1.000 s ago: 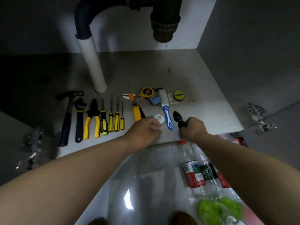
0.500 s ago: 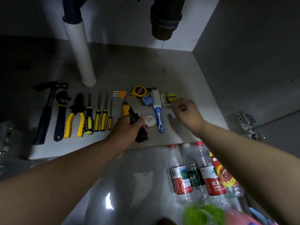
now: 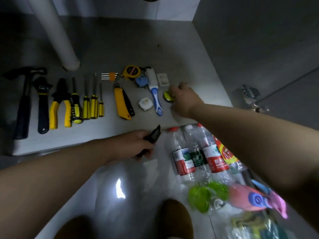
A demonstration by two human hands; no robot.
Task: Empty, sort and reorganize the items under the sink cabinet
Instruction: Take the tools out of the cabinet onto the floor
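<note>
My left hand (image 3: 136,146) is shut on a small black tool (image 3: 153,135), held just past the front edge of the cabinet floor (image 3: 138,47). My right hand (image 3: 185,99) rests on the cabinet floor with its fingers on a round yellow disc (image 3: 167,97). Tools lie in a row on the cabinet floor: a hammer (image 3: 24,104), a wrench (image 3: 42,104), yellow pliers (image 3: 59,104), several screwdrivers (image 3: 89,104), a yellow utility knife (image 3: 121,104), a white cap (image 3: 145,104), a blue-handled brush (image 3: 155,94), a yellow tape measure (image 3: 132,71), a white plate (image 3: 163,79).
A white drain pipe (image 3: 57,31) stands at the back left of the cabinet. Plastic water bottles (image 3: 198,156) lie on the room floor right of my left hand, with green, pink and blue items (image 3: 241,195) nearer me. A metal door hinge (image 3: 250,97) sticks out at right.
My left hand has pulled back off the cabinet floor with the black tool in it. My right hand has drawn the yellow disc from beside the white plate toward the front.
</note>
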